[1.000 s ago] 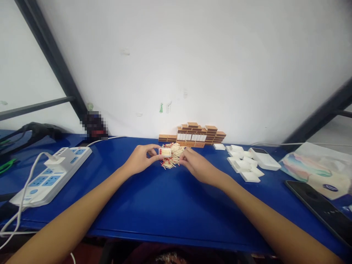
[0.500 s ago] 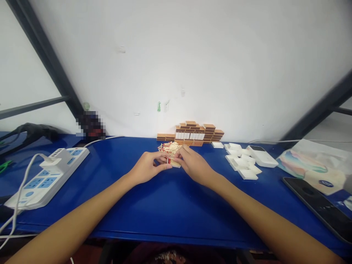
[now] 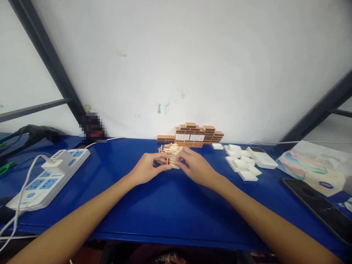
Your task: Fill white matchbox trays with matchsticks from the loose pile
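Note:
My left hand (image 3: pixel 147 168) and my right hand (image 3: pixel 194 167) meet at the middle of the blue table (image 3: pixel 165 205). Between their pinched fingertips they hold a small white matchbox tray (image 3: pixel 172 162) filled with red-tipped matches. Just behind the hands lies a loose pile of matches (image 3: pixel 170 149). Against the wall stands a stack of brown matchboxes (image 3: pixel 196 134). Several empty white trays (image 3: pixel 242 163) lie to the right of my right hand.
A white and blue power strip (image 3: pixel 46 179) with a plugged cable sits at the left. A white flat device (image 3: pixel 262 157), a tissue pack (image 3: pixel 313 167) and a dark phone (image 3: pixel 319 209) lie at the right. Dark metal struts slant on both sides.
Both hands drew back from the match pile toward me and came together. The filled tray, at first in my left hand alone, is now pinched by both hands.

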The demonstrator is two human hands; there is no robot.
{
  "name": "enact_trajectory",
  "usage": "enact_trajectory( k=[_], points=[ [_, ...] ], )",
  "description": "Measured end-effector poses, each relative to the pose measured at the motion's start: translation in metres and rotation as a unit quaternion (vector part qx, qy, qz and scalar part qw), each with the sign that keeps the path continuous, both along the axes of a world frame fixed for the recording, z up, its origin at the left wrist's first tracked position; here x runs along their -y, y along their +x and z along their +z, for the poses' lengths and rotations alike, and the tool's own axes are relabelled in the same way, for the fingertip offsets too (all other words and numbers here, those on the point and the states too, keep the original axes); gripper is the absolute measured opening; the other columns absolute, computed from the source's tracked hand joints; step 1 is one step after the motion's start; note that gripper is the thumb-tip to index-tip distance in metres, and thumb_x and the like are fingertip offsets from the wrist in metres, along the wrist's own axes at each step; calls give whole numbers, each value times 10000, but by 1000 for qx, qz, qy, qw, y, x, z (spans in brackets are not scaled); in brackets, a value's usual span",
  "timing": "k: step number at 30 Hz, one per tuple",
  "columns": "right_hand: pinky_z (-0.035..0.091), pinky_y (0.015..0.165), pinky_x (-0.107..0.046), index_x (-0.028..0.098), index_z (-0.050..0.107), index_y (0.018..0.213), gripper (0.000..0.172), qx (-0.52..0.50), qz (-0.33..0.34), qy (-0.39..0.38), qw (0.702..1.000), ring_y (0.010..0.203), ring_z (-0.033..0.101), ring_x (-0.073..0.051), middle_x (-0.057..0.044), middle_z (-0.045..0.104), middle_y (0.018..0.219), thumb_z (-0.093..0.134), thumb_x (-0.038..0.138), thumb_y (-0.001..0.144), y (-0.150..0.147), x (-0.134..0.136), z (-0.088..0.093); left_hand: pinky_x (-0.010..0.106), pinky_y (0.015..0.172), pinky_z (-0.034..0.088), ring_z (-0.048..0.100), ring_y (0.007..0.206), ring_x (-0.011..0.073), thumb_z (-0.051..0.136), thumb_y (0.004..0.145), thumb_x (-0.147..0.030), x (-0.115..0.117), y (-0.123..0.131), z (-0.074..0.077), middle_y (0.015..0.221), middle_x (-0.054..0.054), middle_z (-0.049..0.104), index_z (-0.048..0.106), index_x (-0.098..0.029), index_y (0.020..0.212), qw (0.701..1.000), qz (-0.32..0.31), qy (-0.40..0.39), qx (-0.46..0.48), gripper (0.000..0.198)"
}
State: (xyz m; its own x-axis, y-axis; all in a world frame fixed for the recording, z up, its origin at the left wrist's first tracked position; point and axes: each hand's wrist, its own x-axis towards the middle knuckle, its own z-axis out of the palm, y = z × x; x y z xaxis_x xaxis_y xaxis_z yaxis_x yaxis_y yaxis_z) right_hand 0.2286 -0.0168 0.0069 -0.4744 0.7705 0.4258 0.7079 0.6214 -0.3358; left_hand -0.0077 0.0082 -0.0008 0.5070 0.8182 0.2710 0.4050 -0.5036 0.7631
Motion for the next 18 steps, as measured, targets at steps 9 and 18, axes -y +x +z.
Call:
enact_trajectory(
  k=[9,18],
  points=[
    [439,741,-288,197,639,947,105,-12,23,-28,999,847,578,-181,-52,599,965,559,221,1011,1,2,3,326,770,586,750,861,233,756,863,-470,-4,-3,-2,993,39,812,735,-234,1209,1000,3,-4,4,419],
    [447,739,-292,208,616,1063,115,-61,-25,17,998,798,584,-171,-47,603,962,511,220,1019,4,-8,-9,283,668,594,734,780,193,744,852,-508,-28,-23,4,952,60,800,708,-183,1169,997,60,31,46,455]
  ],
)
